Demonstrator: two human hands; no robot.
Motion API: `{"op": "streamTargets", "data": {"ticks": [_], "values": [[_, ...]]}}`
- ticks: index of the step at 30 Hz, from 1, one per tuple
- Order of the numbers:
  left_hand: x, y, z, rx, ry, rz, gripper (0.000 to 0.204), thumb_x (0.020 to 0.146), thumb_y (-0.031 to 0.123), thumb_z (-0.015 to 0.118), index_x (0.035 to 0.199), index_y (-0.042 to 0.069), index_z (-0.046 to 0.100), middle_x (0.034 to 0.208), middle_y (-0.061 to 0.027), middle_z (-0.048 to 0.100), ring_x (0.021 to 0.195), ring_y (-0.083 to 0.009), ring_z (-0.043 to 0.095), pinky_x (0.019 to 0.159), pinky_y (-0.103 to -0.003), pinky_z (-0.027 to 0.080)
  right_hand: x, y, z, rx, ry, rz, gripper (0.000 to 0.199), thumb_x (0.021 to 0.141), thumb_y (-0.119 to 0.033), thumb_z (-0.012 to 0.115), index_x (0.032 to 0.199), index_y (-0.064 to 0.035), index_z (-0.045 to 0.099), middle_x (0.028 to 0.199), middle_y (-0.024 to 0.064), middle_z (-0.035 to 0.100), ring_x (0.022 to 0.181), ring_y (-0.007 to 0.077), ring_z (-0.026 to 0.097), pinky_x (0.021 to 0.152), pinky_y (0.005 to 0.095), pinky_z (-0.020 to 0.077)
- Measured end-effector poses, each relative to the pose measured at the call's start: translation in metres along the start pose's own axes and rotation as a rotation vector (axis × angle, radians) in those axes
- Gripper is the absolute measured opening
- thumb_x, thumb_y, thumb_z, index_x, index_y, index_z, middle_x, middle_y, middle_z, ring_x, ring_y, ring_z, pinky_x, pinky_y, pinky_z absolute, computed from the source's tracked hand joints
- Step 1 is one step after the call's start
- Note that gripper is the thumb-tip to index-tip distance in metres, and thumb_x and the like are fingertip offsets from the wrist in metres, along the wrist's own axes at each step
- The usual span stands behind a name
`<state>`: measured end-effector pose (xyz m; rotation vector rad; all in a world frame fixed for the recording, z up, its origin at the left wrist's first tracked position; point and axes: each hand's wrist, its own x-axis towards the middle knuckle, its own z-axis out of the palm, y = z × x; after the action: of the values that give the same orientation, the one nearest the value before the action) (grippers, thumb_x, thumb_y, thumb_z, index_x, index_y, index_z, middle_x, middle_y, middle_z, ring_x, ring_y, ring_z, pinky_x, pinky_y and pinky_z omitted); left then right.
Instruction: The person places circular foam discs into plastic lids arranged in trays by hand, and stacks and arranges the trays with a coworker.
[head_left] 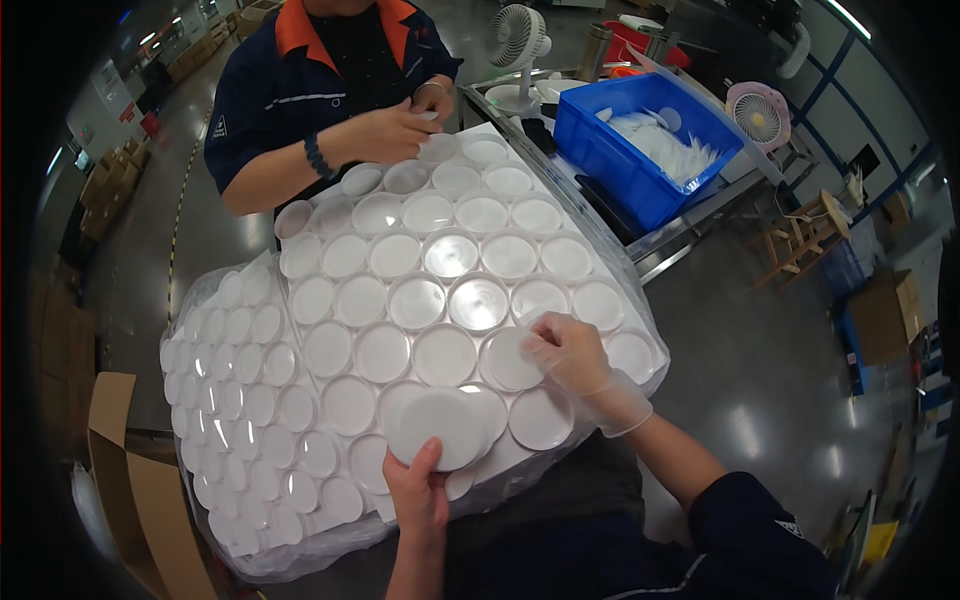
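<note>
Two hands working over a sheet of round white lids.

The left hand (418,490) is gripping a white lid (438,428) by its near edge, above the packed lids (400,300). The gloved right hand (572,352) is pressing fingers on another lid (508,362), seemingly pinching it. Opposite, a co-worker's hands (405,125) are handling lids beside a blue bin (610,150).

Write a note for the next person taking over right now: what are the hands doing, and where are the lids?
Left hand: bare, holds a stack of round white plastic discs.
Right hand: gloved, fingertips pressing one disc into a round white plastic lid.
Big clear bag of white lids fills the table; a co-worker's hands work the far end.
Which lids already have discs: cannot tell.
</note>
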<state>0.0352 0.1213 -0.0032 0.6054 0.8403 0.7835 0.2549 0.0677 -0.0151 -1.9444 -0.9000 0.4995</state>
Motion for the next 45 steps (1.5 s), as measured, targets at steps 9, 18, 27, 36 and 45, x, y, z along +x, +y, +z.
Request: {"op": "streamTargets", "data": {"ticks": [9, 18, 27, 36, 45], "values": [[-0.008, 0.000, 0.019, 0.020, -0.044, -0.073, 0.047, 0.071, 0.002, 0.063, 0.112, -0.005, 0.042, 0.103, -0.0142, 0.053, 0.093, -0.0227, 0.056, 0.079, -0.035, 0.049, 0.003, 0.004, 0.016, -0.761, -0.005, -0.739, 0.020, 0.071, -0.018, 0.059, 0.080, -0.0023, 0.052, 0.088, 0.0111, 0.057, 0.084, 0.0248, 0.055, 0.069, 0.0341, 0.0444], [-0.006, -0.021, 0.032, 0.164, -0.031, 0.053, 0.050, 0.070, 0.004, 0.067, 0.113, -0.002, 0.043, 0.102, -0.0128, 0.053, 0.088, -0.0209, 0.057, 0.073, -0.031, 0.051, -0.038, -0.034, -0.014, 0.187, -0.209, -0.288, 0.039, 0.065, -0.022, 0.066, 0.096, -0.0020, 0.054, 0.082, 0.0104, 0.056, 0.077, 0.0289, 0.055, 0.066, 0.0342, 0.0449], [-0.008, -0.039, 0.059, 0.218, -0.200, -0.001, 0.054, 0.065, 0.003, 0.069, 0.111, 0.000, 0.043, 0.103, -0.0100, 0.053, 0.089, -0.0201, 0.056, 0.080, -0.031, 0.045, -0.069, -0.020, -0.025, 0.507, -0.053, 0.301, 0.029, 0.068, -0.009, 0.066, 0.095, -0.0021, 0.058, 0.077, 0.0075, 0.057, 0.066, 0.0230, 0.055, 0.062, 0.0286, 0.0454], [-0.015, -0.027, 0.070, 0.756, -0.288, 0.356, 0.048, 0.061, 0.013, 0.074, 0.100, -0.001, 0.048, 0.088, -0.0089, 0.057, 0.081, -0.0160, 0.056, 0.073, -0.028, 0.045, -0.066, -0.029, -0.062, -0.190, 0.081, -0.673, 0.045, 0.064, -0.005, 0.063, 0.109, -0.0035, 0.056, 0.092, 0.0058, 0.058, 0.078, 0.0235, 0.056, 0.067, 0.0300, 0.0443], [-0.024, -0.027, 0.068, 0.764, -0.238, 0.347, 0.053, 0.059, 0.012, 0.076, 0.101, -0.001, 0.047, 0.089, -0.0097, 0.058, 0.081, -0.0171, 0.057, 0.072, -0.028, 0.046, -0.077, -0.018, -0.065, -0.273, 0.159, -0.801, 0.039, 0.058, -0.004, 0.066, 0.097, -0.0008, 0.060, 0.086, 0.0079, 0.059, 0.073, 0.0207, 0.057, 0.057, 0.0274, 0.0461]]}}
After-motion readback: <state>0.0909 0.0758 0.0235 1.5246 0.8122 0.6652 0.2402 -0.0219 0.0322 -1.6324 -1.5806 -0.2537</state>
